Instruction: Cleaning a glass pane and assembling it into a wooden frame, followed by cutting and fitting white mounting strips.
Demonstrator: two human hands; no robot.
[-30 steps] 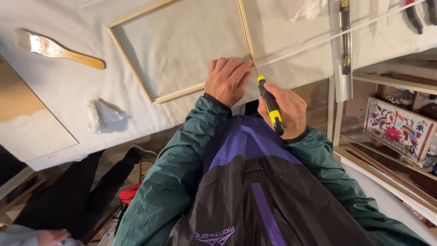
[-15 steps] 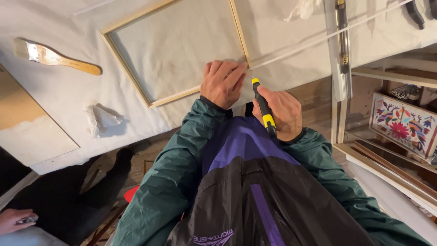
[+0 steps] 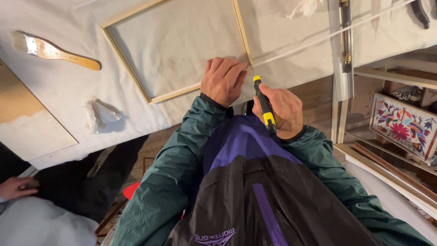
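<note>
White cloth covers the counter (image 3: 282, 27). Left hand (image 3: 223, 81) lies flat on the frame (image 3: 175, 45) corner; right hand (image 3: 280, 109) grips the yellow knife (image 3: 264, 105), blade toward that corner

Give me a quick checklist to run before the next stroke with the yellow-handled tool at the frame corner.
1. Left hand pressing down the wooden frame at its corner: ok.
2. Right hand gripping the yellow-handled tool: ok.
3. Tool tip at the frame corner: ok.
4. Left fingertips clear of the tip: not ok, very close.
5. Brush out of the way: ok.
6. Tip's depth in the cloth: cannot tell.
</note>
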